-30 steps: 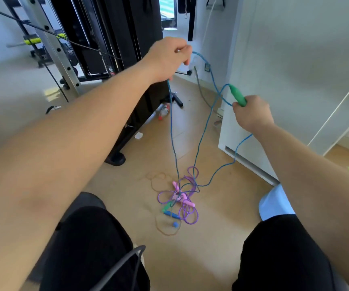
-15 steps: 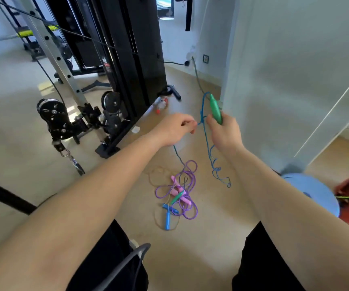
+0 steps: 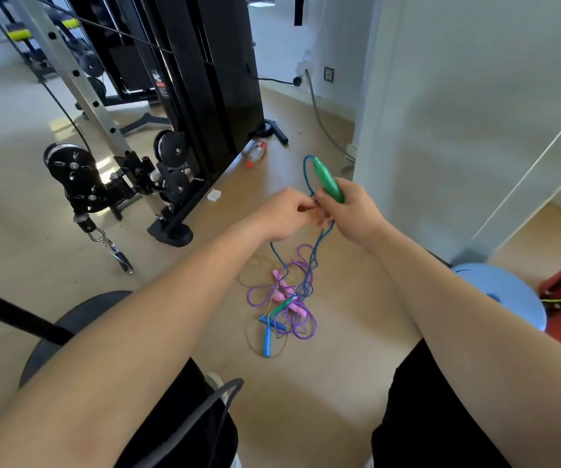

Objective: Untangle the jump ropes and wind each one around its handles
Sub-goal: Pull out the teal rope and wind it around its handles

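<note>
Hands are meeting in the air. The right hand (image 3: 353,214) is gripping the green handle (image 3: 329,180). The left hand (image 3: 286,214) is pinching the blue rope (image 3: 305,173) right beside it, probably to wrap it round. The rope is hanging down into the tangle (image 3: 289,298) on the floor (image 3: 340,349).

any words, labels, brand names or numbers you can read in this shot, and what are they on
Nothing is legible.
Sticker on the black gym machine: red and white, print too small and blurred to read.
Bottle on the floor: label blurred, unreadable.
Green handle held by the right hand: no print shows.
</note>
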Motion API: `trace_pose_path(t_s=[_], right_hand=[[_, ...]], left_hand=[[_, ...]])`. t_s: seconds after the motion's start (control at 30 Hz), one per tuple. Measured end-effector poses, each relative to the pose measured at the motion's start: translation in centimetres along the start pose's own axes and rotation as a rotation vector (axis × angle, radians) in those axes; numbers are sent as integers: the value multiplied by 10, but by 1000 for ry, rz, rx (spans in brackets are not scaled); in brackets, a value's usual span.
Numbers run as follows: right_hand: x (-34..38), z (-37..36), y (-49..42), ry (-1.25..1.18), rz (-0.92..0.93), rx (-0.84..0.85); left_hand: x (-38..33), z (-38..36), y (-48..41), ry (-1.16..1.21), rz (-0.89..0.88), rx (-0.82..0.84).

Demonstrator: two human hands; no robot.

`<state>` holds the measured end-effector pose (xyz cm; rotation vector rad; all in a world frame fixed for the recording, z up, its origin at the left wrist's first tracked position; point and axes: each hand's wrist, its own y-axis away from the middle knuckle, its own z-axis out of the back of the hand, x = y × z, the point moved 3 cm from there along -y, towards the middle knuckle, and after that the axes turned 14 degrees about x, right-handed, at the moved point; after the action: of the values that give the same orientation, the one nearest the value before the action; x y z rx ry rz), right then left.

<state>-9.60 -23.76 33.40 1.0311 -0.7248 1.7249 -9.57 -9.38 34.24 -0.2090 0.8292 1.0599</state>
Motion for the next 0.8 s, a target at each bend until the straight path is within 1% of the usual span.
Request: trace_pose_path(t_s=[0.1,0.17,0.27,0.37,0.4,0.47,0.57,0.63,0.67,0.73,0.8], right_hand=[[-9,1,-1,32,-75,41],[-13,-3,0,-33,-85,104],[-18,-9,2,-173,-127,167],[-26,-12,5,-185,-174,214],[-27,-9,5,-162,-187,198],[-35,7,0,-64,-209,79],[-47,50,-7,64,-277,-264],[-50,82,0,142,-355,-413],[-52,92,4,168,-379,-436],[-58,98,7,232,-415,-369],[-62,84,9,317,-424,-250]], left_hand=[[7,-4,-1,40,-11,-47],[11,-5,0,84,-9,-73],[13,-7,3,52,11,-95],[16,-13,5,28,53,-84],[19,-16,6,50,63,-77],[26,-21,10,103,83,-60],[76,-30,23,146,213,2],[123,-33,39,157,352,36],[140,-32,47,134,420,37],[147,-23,53,79,481,-13],[122,-8,43,52,393,-111]])
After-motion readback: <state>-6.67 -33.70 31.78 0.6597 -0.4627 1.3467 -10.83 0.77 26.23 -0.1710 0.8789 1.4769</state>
